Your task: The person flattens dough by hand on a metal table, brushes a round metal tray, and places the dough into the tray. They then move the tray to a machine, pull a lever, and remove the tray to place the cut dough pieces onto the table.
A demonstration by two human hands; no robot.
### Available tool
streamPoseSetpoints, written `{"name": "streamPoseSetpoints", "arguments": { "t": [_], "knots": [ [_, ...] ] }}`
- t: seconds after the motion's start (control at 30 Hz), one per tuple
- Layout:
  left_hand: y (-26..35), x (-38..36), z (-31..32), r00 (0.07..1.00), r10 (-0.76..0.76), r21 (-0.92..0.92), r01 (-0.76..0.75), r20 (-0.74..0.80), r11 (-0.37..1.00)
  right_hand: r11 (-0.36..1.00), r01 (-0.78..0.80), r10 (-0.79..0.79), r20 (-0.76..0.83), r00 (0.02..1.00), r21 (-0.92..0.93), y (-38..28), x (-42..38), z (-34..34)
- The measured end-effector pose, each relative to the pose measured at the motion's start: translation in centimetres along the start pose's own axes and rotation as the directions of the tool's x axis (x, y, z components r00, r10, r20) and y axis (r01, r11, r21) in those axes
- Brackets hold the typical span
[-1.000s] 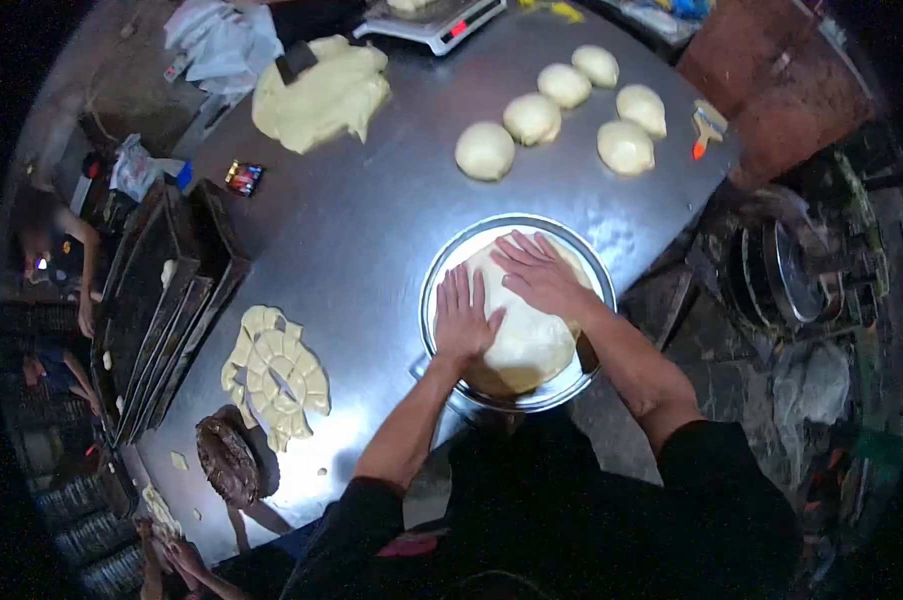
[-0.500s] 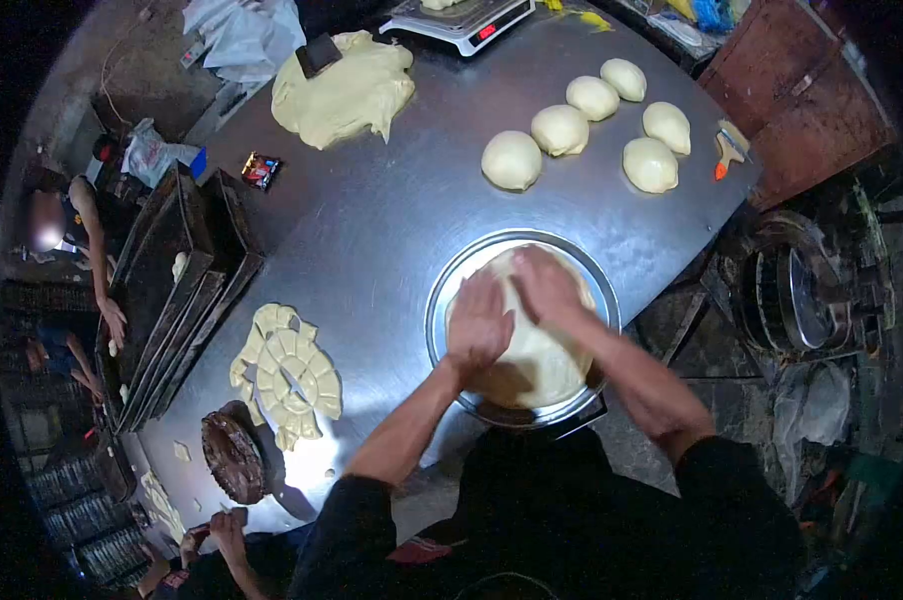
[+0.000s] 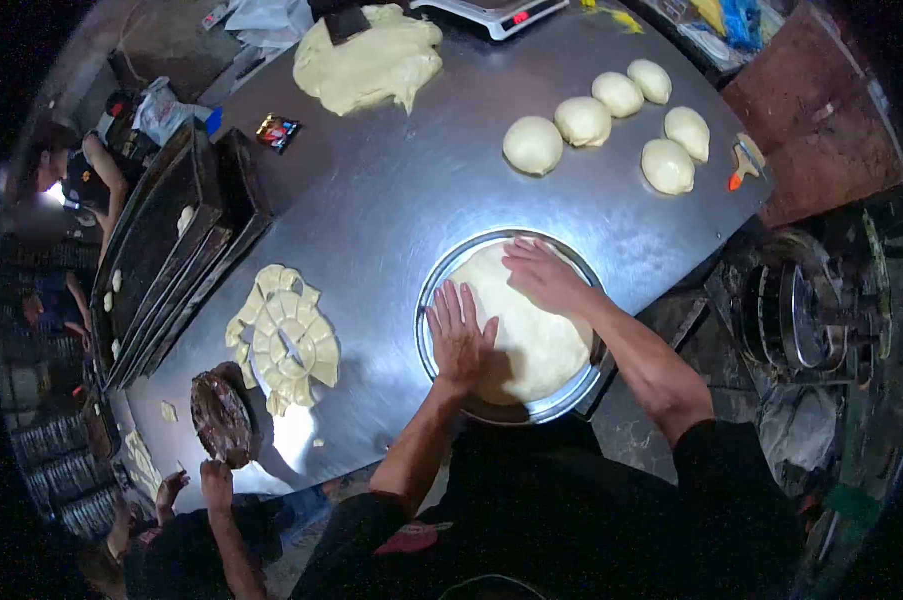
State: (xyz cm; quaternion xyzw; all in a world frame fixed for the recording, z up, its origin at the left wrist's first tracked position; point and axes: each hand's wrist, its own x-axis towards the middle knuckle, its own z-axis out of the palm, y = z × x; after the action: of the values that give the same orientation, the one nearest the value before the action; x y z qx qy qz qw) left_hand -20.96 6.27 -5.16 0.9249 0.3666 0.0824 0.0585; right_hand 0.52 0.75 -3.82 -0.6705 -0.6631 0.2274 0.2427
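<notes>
A flattened round of pale dough point(image 3: 537, 350) lies in a round metal pan point(image 3: 562, 405) at the table's front edge. My left hand point(image 3: 461, 340) rests on the dough's left side with its fingers spread, near the pan's rim. Palm down, my right hand point(image 3: 547, 275) touches the upper part of the dough with fingers stretched out. Neither hand grips anything. Dough shows between the two hands, and the parts under the palms are hidden.
Several dough balls point(image 3: 534, 146) and a brush point(image 3: 746, 162) lie at back right. A dough mass point(image 3: 372, 62) and scale point(image 3: 502, 15) are at the back. Cut dough point(image 3: 287, 345), a dark bowl point(image 3: 222, 420), stacked trays point(image 3: 187, 250) and co-workers are at left.
My hands have moved apart, the left toward the pan's left rim, and their fingers are more spread. The view has shifted. A co-worker's hand is now at the dark bowl.
</notes>
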Motion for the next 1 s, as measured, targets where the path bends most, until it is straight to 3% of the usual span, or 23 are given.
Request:
{"name": "streamPoseSetpoints", "arguments": {
  "t": [0.07, 0.13, 0.17, 0.2, 0.27, 0.3, 0.33, 0.4, 0.47, 0.53, 0.57, 0.6, 0.67, 0.7, 0.73, 0.77, 0.8, 0.87, 0.9, 0.93, 1.0],
  "knots": [
    [-0.3, -1.8, -0.9, 0.999, -0.016, -0.041, 0.018, 0.050, 0.999, 0.997, -0.058, 0.059, 0.006, 0.998, -0.048, -1.6, -0.1, 1.4],
    [-0.2, -2.3, -1.8, 0.936, 0.349, -0.081, -0.352, -0.055, 0.932, 0.969, -0.214, 0.218, 0.025, 0.976, -0.128, -3.5, -1.6, 4.1],
    [-1.6, -0.8, 1.1, 0.927, 0.375, -0.240, -0.366, -0.009, 0.899, 0.912, -0.085, 0.059, -0.077, 0.995, -0.401, -2.8, -1.9, 7.0],
    [-2.0, -0.4, 0.3, 0.950, 0.304, -0.147, -0.293, 0.064, 0.945, 0.915, -0.080, 0.061, -0.060, 0.996, -0.396, -3.4, -3.0, 7.9],
    [-2.7, -4.8, 2.0, 0.984, 0.164, -0.126, -0.156, 0.063, 0.980, 0.937, -0.218, 0.228, 0.005, 0.974, -0.272, -5.3, -4.8, 8.0],
    [-2.1, -4.5, 0.5, 0.994, 0.106, -0.114, -0.103, 0.021, 0.988, 0.910, -0.145, 0.183, 0.065, 0.981, -0.388, -6.2, -4.9, 7.1],
    [-1.5, -3.2, -1.0, 0.998, 0.055, -0.101, -0.058, -0.031, 0.993, 0.953, -0.045, 0.042, -0.019, 0.999, -0.299, -3.9, -1.3, 5.6],
    [-1.8, -3.7, -0.1, 0.997, -0.003, -0.052, -0.001, -0.082, 0.999, 0.986, 0.046, -0.034, 0.076, 0.997, -0.158, -3.0, 2.2, 4.4],
    [-2.3, -6.2, -0.5, 0.992, -0.056, -0.034, 0.060, 0.110, 0.998, 0.971, -0.233, 0.239, -0.118, 0.964, 0.063, -7.7, 0.1, 5.0],
    [-2.0, -6.5, -1.4, 0.991, -0.036, -0.073, 0.046, 0.133, 0.996, 0.889, -0.368, 0.295, -0.274, 0.915, -0.273, -8.2, -4.7, 11.2],
    [-2.5, -5.2, -0.6, 0.987, 0.163, -0.092, -0.161, 0.015, 0.983, 0.857, -0.296, 0.243, -0.177, 0.954, -0.421, -8.1, -5.3, 10.5],
    [-2.8, -4.2, -0.1, 0.927, 0.358, -0.085, -0.368, -0.115, 0.926, 0.920, -0.279, 0.228, -0.202, 0.952, -0.276, -7.7, -4.9, 9.3],
    [-2.5, -5.7, -0.8, 0.928, 0.345, -0.135, -0.363, -0.141, 0.922, 0.961, -0.208, 0.208, -0.018, 0.978, -0.181, -6.1, -5.3, 8.1],
    [-2.3, -6.3, -0.9, 0.953, 0.301, -0.140, -0.298, 0.001, 0.944, 0.958, -0.218, 0.219, -0.018, 0.976, -0.185, -6.1, -6.0, 7.4],
    [-2.0, -6.5, -1.0, 0.957, 0.252, -0.135, -0.233, 0.144, 0.963, 0.954, -0.290, 0.294, -0.059, 0.954, 0.070, -6.6, -6.6, 6.3],
    [-1.5, -5.4, -0.4, 0.955, 0.259, -0.144, -0.239, 0.146, 0.960, 0.886, -0.332, 0.376, -0.081, 0.923, 0.323, -7.1, -7.2, 5.2],
    [-1.0, -2.6, 0.5, 0.886, 0.449, -0.102, -0.439, 0.118, 0.893, 0.899, -0.384, 0.418, -0.157, 0.895, 0.210, -9.3, -6.2, 4.3],
    [-0.5, 1.0, 2.1, 0.634, 0.766, -0.014, -0.770, 0.105, 0.638, 0.921, -0.390, 0.369, -0.355, 0.859, 0.011, -6.8, -6.2, 8.8],
    [-0.8, 1.4, 2.6, 0.731, 0.683, -0.284, -0.657, -0.010, 0.698, 0.927, -0.307, 0.218, -0.355, 0.909, -0.217, -6.3, -7.9, 8.9],
    [-0.6, 0.9, 2.5, 0.726, 0.687, -0.285, -0.661, -0.010, 0.694, 0.925, -0.312, 0.222, -0.359, 0.907, -0.217, -5.7, -8.7, 8.7],
    [-0.1, -0.7, 2.0, 0.831, 0.557, -0.232, -0.545, -0.015, 0.806, 0.931, -0.299, 0.234, -0.285, 0.929, -0.211, -4.9, -9.6, 8.5]
  ]
}}
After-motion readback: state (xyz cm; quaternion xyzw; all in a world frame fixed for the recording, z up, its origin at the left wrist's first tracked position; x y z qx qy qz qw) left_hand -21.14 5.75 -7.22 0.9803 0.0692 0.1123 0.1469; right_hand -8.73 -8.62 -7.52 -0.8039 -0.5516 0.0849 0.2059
